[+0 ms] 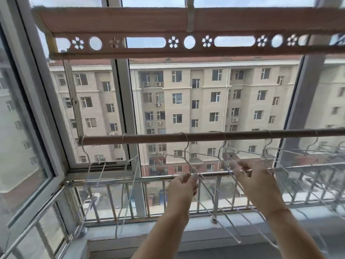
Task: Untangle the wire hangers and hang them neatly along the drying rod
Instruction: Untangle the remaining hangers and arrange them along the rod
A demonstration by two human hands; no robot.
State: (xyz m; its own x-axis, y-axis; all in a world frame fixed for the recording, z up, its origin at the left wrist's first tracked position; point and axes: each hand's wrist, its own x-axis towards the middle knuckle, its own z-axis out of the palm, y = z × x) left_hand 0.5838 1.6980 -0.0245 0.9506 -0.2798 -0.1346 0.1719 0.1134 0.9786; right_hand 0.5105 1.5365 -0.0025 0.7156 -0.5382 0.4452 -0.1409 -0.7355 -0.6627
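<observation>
A brown drying rod runs across the window at mid height. Several thin white wire hangers hook over it. Two hangers dangle at the left end. In the middle, one hanger slopes down toward me, and my left hand pinches its wire just below the hook. My right hand pinches the wire of a neighbouring hanger whose hook sits further right on the rod. More hangers lie tilted along the rod's right part.
Above hangs a wide brown rack bar with flower-shaped and round cut-outs. A metal railing and window frames stand behind the rod. An apartment block shows through the glass.
</observation>
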